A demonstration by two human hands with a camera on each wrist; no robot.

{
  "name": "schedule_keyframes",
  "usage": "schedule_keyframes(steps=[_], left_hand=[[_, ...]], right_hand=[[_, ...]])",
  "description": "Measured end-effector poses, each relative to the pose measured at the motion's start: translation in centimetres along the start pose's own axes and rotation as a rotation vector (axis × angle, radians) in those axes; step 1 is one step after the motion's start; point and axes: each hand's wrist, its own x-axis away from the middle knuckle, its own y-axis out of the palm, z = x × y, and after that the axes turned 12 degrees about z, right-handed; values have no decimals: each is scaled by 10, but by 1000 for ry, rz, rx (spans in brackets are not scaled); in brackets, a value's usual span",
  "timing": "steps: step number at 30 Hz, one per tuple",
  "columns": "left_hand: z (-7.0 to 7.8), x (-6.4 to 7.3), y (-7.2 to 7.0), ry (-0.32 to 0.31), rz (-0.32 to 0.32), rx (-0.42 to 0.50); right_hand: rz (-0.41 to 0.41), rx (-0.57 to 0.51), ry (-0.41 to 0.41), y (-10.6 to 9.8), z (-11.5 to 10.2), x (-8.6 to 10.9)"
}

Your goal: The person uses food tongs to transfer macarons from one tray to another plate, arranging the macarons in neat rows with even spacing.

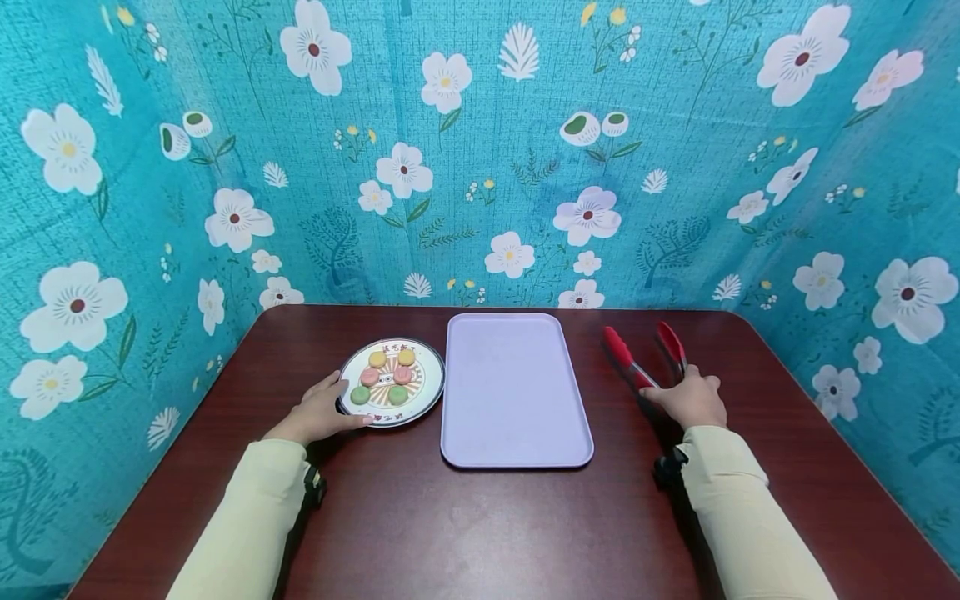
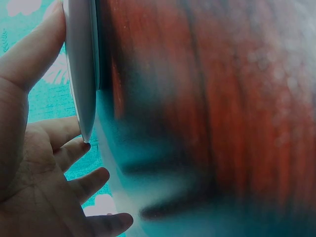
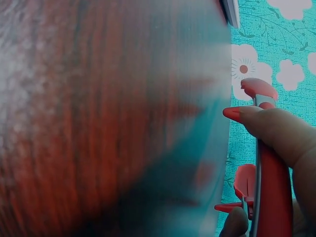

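A round plate with printed characters lies left of the tray, bearing yellow, pink and green macarons in pairs. My left hand holds the plate's left edge, thumb at the near rim and fingers at the far-left rim. In the left wrist view the plate shows edge-on, with the last two fingers spread away from it. On the right, my right hand grips red-tipped tongs, whose arms spread apart toward the back. The red handle of the tongs runs along the thumb in the right wrist view.
Between the hands lies a pale lilac rectangular tray on the dark red-brown table. A teal flowered cloth hangs behind the table and along both sides.
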Motion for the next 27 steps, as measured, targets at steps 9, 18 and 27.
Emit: schedule_keyframes(steps=[9, 18, 27], left_hand=[[0, 0, 1, -14, -3, 8], [-1, 0, 1, 3, 9, 2], [1, 2, 1, 6, 6, 5]], right_hand=[[11, -6, 23, 1, 0, -1], [13, 8, 21, 5, 3, -3], [16, 11, 27, 10, 6, -6]])
